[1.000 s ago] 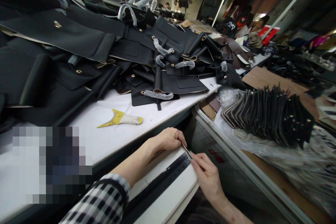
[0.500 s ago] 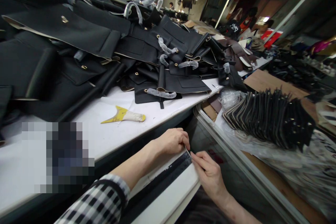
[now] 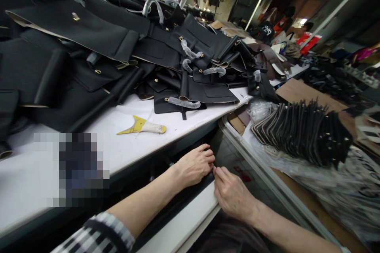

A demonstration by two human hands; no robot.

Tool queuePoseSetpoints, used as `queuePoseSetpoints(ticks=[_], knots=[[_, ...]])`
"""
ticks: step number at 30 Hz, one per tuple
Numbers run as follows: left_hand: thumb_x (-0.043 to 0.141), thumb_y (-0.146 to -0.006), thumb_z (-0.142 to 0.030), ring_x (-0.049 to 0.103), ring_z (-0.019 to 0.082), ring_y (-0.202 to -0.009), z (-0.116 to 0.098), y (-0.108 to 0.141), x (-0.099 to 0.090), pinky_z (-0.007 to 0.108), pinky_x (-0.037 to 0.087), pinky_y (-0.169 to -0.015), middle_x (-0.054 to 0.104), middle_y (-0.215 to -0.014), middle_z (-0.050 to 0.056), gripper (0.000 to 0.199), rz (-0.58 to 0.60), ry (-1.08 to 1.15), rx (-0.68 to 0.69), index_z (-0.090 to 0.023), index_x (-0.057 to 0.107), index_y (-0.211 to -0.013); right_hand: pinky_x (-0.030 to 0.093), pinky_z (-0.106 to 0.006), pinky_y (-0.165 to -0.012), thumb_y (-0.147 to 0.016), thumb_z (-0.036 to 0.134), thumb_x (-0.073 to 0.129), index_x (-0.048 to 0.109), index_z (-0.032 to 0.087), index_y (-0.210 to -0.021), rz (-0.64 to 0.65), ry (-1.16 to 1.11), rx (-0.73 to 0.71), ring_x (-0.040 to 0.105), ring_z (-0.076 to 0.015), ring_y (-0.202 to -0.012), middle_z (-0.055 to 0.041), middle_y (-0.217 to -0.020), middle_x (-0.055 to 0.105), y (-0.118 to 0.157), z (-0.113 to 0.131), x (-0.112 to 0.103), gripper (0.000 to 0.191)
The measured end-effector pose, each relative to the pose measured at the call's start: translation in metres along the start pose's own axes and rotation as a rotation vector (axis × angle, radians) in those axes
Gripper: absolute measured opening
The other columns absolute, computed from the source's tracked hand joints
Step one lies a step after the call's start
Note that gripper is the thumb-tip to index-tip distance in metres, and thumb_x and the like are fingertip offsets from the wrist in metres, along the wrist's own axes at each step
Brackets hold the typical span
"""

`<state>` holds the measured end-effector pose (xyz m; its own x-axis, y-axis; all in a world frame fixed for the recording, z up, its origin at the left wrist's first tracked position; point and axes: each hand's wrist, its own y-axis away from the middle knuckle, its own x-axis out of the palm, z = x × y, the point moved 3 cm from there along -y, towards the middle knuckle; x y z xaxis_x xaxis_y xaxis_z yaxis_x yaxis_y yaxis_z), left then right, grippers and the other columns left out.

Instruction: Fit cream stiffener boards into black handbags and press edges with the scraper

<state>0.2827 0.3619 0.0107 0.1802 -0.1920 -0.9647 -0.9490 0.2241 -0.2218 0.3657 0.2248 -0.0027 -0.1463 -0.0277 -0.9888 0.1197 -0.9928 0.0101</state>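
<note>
Fingers curled, my left hand (image 3: pixel 197 165) is over the far end of a black strip (image 3: pixel 175 202) that lies along a white board (image 3: pixel 190 221). My right hand (image 3: pixel 233 191) is closed in a pinch beside it, at the board's far corner, with its fingertips near those of my left hand. What either hand grips is hidden by the fingers. Beyond them, a yellow pointed tool with a white-wrapped handle (image 3: pixel 145 126) lies on the white table (image 3: pixel 130 148).
Black leather bag pieces (image 3: pixel 97 35) with wrapped handles are heaped on the table. To the right, a row of black flaps (image 3: pixel 303 132) stands on plastic-covered material beside a metal-edged frame (image 3: pixel 267 178). A brown board (image 3: pixel 308 95) lies behind.
My left hand has spread over the strip's end and my right hand has turned more palm-down. The strip's white edge between the hands no longer shows. The view has shifted slightly.
</note>
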Motion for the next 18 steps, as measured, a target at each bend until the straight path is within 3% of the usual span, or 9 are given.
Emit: queuePoseSetpoints(ticks=[3,7,10,13,16,18], knots=[[0.054,-0.088,-0.014,0.051,0.022,-0.102,-0.006,0.003,0.001,0.043,0.021,-0.114,0.061,-0.091,0.005,0.015,0.015,-0.012,-0.038,-0.017,0.065,-0.079,0.048,-0.037,-0.077,-0.095,0.015,0.038,0.069,0.009,-0.094,-0.017,-0.368,0.130,0.055,-0.0223,-0.084,-0.0111,-0.089,0.058,-0.003,-0.015,-0.005,0.031],[0.059,-0.083,-0.013,0.050,0.022,-0.103,-0.008,0.007,0.001,0.043,0.022,-0.114,0.061,-0.093,0.005,0.010,0.000,0.007,-0.091,-0.018,0.066,-0.089,0.045,-0.029,-0.062,-0.083,0.032,0.064,0.063,0.017,-0.073,0.007,-0.976,0.504,0.055,-0.0153,-0.067,-0.0019,-0.071,0.056,-0.012,-0.046,0.004,0.019],[0.060,-0.083,-0.014,0.050,0.022,-0.104,-0.006,0.011,0.002,0.043,0.024,-0.112,0.061,-0.096,0.004,0.013,-0.025,0.044,-0.139,-0.020,0.066,-0.093,0.038,-0.024,-0.046,-0.074,0.037,0.071,0.052,0.019,-0.074,0.118,-1.122,0.605,0.046,-0.0097,-0.048,0.0053,-0.059,0.049,-0.023,-0.057,0.013,0.026],[0.059,-0.084,-0.015,0.051,0.021,-0.107,-0.003,0.017,0.000,0.043,0.027,-0.109,0.061,-0.104,0.003,0.014,-0.034,0.110,-0.177,-0.022,0.067,-0.093,0.036,-0.020,-0.040,-0.069,0.038,0.076,0.045,0.021,-0.077,0.291,-1.234,0.649,0.043,-0.0070,-0.042,0.0096,-0.056,0.045,-0.033,-0.061,0.015,0.038],[0.057,-0.085,-0.014,0.052,0.020,-0.108,-0.002,0.031,-0.011,0.041,0.034,-0.102,0.060,-0.115,0.002,0.021,-0.069,0.200,-0.273,-0.024,0.065,-0.101,0.042,-0.021,-0.039,-0.066,0.037,0.079,0.043,0.021,-0.082,0.459,-1.302,0.693,0.045,-0.0073,-0.041,0.0109,-0.058,0.046,-0.039,-0.065,0.012,0.043],[0.056,-0.085,-0.011,0.052,0.020,-0.108,-0.003,0.049,-0.022,0.039,0.037,-0.097,0.059,-0.119,0.002,0.031,-0.117,0.254,-0.405,-0.024,0.062,-0.112,0.047,-0.024,-0.040,-0.065,0.035,0.081,0.044,0.021,-0.085,0.550,-1.322,0.715,0.048,-0.0085,-0.042,0.0102,-0.061,0.049,-0.044,-0.069,0.011,0.044]])
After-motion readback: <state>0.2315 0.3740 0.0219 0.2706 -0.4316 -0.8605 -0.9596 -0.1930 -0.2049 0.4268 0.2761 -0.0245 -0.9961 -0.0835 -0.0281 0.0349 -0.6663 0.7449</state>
